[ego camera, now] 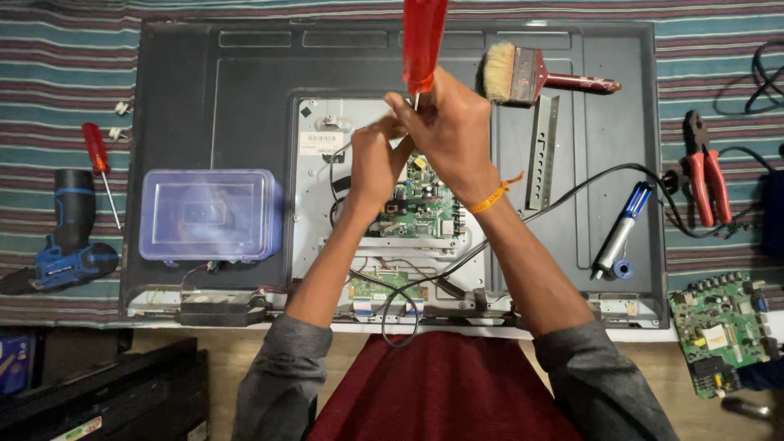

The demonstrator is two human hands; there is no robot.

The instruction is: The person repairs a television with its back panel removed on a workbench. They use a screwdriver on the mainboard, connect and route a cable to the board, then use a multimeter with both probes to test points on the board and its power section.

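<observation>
Head view: we're over a TV (204, 98) lying face down on a striped cloth (57, 65), back cover off, boards exposed.

Right hand (449, 135) is wrapped closed around the red screwdriver (423, 41), just below its handle. The handle runs up out of the top of frame. Shaft is mostly hidden by the fingers, so we can't tell where the tip sits. Orange band on that wrist.

Left hand (371, 163) is just beside the right one and touching it, fingers pinched together near the shaft. We can't tell what it pinches.

Both hands hover over the green mainboard (420, 208), centre of the metal chassis plate. A black cable (572, 184) crosses under the right forearm and loops down to the TV's bottom edge. A smaller green board (384, 284) sits near that edge.

On the TV back:
- clear plastic box (208, 214), left
- paintbrush (523, 75), top, right of the hands
- metal bracket (543, 151) below the brush
- blue desoldering pump (621, 233), right

On the cloth:
- left: second red screwdriver (100, 163), blue drill (69, 237)
- right: red pliers (706, 167); loose green circuit board (723, 327) at the lower right
</observation>
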